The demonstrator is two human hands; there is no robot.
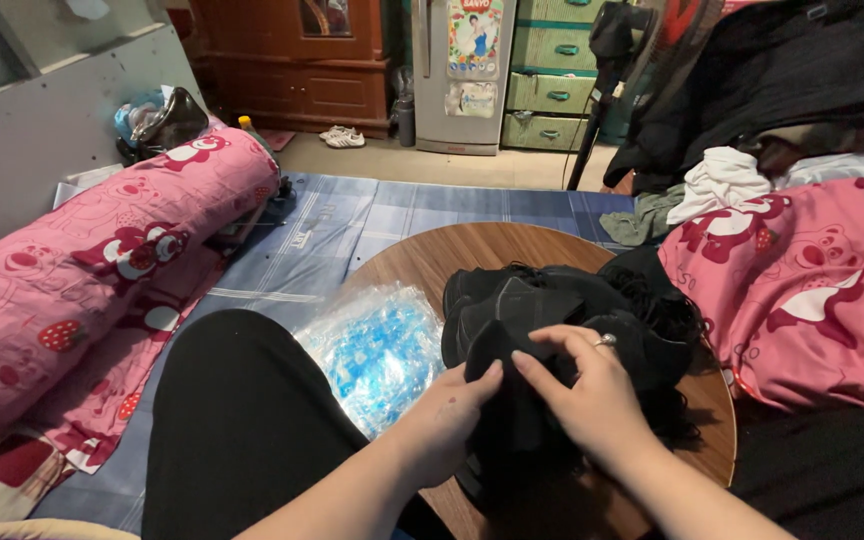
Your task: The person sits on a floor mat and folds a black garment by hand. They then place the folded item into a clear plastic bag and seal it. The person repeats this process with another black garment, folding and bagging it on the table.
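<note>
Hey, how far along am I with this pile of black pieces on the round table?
Nothing looks clearly finished: no separate sorted stack shows. In hand: your left hand and right hand both pinch one black fabric piece at the near table edge. Left: the black pile beyond it on the round wooden table looks untouched. The clear plastic bag with blue contents lies beside the pile.

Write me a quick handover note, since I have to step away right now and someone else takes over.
Left hand: pinching the near edge of the black fabric piece.
Right hand: gripping the same piece from above.
The pile of black fabric sits on the round wooden table, with a clear plastic bag beside it.
Done: one piece in hand.
Left: the pile.
</note>
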